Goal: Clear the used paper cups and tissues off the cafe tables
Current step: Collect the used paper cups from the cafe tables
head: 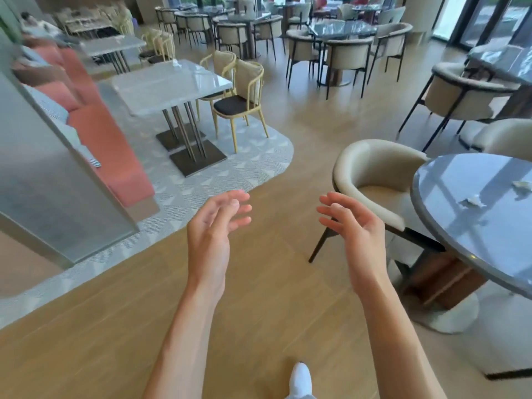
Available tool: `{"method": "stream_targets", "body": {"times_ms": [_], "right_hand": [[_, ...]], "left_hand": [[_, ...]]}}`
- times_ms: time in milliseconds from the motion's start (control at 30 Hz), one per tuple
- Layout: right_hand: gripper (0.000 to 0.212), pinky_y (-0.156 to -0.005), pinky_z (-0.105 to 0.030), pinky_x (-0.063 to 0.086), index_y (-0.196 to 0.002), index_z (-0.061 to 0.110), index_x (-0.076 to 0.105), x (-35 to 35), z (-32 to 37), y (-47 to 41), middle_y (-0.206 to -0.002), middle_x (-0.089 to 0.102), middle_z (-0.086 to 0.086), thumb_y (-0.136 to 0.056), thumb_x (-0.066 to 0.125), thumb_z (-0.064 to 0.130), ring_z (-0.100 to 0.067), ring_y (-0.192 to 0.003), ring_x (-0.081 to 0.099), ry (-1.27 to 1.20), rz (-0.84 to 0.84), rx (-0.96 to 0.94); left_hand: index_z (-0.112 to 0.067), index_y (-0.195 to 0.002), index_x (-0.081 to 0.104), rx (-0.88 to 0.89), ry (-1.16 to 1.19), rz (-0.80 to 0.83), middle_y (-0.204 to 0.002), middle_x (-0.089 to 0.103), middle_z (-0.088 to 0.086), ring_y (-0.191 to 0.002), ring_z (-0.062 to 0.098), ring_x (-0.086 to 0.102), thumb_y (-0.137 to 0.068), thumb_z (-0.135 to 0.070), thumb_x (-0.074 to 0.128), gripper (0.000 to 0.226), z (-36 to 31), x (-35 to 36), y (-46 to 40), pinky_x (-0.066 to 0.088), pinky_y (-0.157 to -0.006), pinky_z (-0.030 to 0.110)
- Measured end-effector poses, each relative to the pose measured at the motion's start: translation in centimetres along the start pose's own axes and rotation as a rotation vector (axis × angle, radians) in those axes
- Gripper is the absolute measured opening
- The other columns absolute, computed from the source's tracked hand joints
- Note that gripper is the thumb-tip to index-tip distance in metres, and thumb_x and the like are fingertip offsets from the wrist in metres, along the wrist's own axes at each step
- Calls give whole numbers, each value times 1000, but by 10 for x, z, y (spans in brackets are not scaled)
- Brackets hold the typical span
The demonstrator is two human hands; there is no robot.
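Seen from the head camera, both bare forearms reach forward over the wooden plank floor [259,298], palms turned toward each other and well apart. The left hand [214,228] has its fingers loosely spread and slightly bent, holding nothing. The right hand [355,228] mirrors it, fingers relaxed and fanned toward the left, likewise empty. Neither hand touches any furniture.

At the right edge stands a round table [449,226] with a glossy grey top that reflects the windows, a thin dark rim, a brown wooden pedestal and a pale disc foot. On its top lie two small crumpled white tissues, one tissue [472,201] nearer the middle and a second tissue [522,185] near the frame's right edge; they lie apart from each other and well away from the right hand. A cream curved-back armchair [374,174] with dark slim legs is drawn up to this table, between it and the right hand.

To the left, a rectangular table [169,87] with a pale marbled shiny top stands on metal legs over a grey patterned rug [236,168]. A small white item near its far edge is too blurred to identify. Yellow-framed cane chairs [241,102] with dark seat pads sit beside it, and a coral upholstered bench [109,145] runs along its other side. A white shoe tip [300,378] shows at the bottom
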State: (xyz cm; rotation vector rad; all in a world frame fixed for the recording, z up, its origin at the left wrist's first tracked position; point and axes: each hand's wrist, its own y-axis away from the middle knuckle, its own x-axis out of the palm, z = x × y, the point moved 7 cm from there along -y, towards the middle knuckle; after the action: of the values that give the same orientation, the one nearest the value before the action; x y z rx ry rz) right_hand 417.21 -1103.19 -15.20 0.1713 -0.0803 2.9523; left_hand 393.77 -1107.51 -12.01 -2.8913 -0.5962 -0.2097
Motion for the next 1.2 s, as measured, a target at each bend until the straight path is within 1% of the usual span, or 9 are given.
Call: {"method": "stream_targets", "body": {"times_ms": [67, 167, 233, 367, 533, 700, 833, 1033, 1200], "right_hand": [[21, -100, -47, 55, -113, 14, 72, 7, 3, -50, -109, 77, 2, -98, 58, 11, -17, -102, 73, -40, 6, 8], [21, -101, -47, 53, -115, 14, 72, 11, 13, -119, -108, 77, 3, -98, 58, 13, -17, -101, 73, -68, -6, 12], [21, -101, -47, 53, -116, 15, 72, 12, 19, -160, -108, 77, 4, -99, 58, 14, -17, -100, 73, -75, -6, 0], [22, -98, -43, 56, -115, 11, 71, 8, 18, -226, -108, 77, 0, -99, 57, 10, -18, -102, 73, -92, -32, -1], [21, -95, -41, 58, -111, 10, 72, 19, 4, -312, -107, 77, -3, -99, 56, 8, -18, -101, 73, -58, -68, 6], [20, -93, -39, 58, -111, 9, 72, 54, -15, -416, -107, 77, -4, -99, 56, 7, -18, -101, 73, -30, -71, -1], [19, -93, -40, 58, -110, 11, 72, 94, -27, -525, -107, 77, -3, -98, 57, 8, -19, -101, 73, -13, -88, -3], [19, -93, -40, 58, -108, 14, 73, 128, -3, -657, -104, 77, -1, -98, 58, 10, -19, -99, 73, 37, -147, -47], [20, -93, -40, 58, -112, 12, 72, 141, 5, -746, -105, 77, 0, -98, 58, 9, -17, -99, 73, 72, -193, -64]], "left_hand": [[-6, -97, 72, 7, -25, 1, -111, 73, 13, -99, 28, 71, -90, -18, 57, 20, -2, 26, -45, 58, -86, 40], [-1, -102, 71, 31, -46, 15, -112, 73, 16, -99, 27, 70, -98, -7, 55, 18, -5, 65, -106, 59, -88, 42], [2, -105, 70, 28, -55, 13, -113, 72, 19, -99, 27, 70, -100, -4, 52, 20, -1, 87, -141, 59, -88, 41], [-4, -99, 72, -18, -45, 30, -111, 73, 15, -99, 28, 71, -100, -4, 52, 20, 22, 124, -197, 58, -88, 42], [-5, -92, 72, -84, -5, 29, -106, 74, 16, -96, 28, 71, -99, -2, 51, 21, 59, 156, -279, 57, -89, 47], [-1, -96, 71, -100, 20, 34, -110, 72, 20, -96, 28, 71, -99, -2, 50, 22, 95, 183, -385, 58, -88, 44], [3, -102, 71, -111, 4, 53, -111, 72, 20, -99, 29, 70, -99, -4, 51, 22, 120, 208, -495, 57, -92, 48], [1, -99, 71, -131, 42, 111, -109, 72, 22, -96, 28, 70, -99, -3, 50, 21, 127, 258, -642, 55, -93, 51], [3, -100, 70, -151, 64, 168, -110, 72, 21, -102, 33, 70, -100, -3, 50, 22, 141, 298, -731, 54, -96, 53]]}}
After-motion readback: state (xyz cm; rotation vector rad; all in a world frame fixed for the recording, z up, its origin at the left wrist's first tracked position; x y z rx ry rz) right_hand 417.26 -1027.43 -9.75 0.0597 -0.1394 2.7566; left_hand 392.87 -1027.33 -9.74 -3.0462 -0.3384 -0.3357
